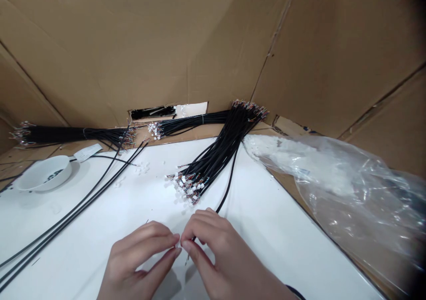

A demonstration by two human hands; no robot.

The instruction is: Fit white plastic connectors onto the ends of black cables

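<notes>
The **left hand** point(136, 258) and **right hand** point(216, 251) are nearly closed, their fingertips pinching a small white plastic connector point(177, 244), mostly hidden between them. A thin black cable point(227, 195) runs from under the right hand toward a bundle of black wires tipped with white connectors point(213, 160), just ahead of the hands.

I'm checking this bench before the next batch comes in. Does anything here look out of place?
Yes: small white connectors lie loose on the white work surface, apart from the wire harness bundle. The cardboard backing also has a ragged rectangular hole, with black wires showing through it.
</notes>
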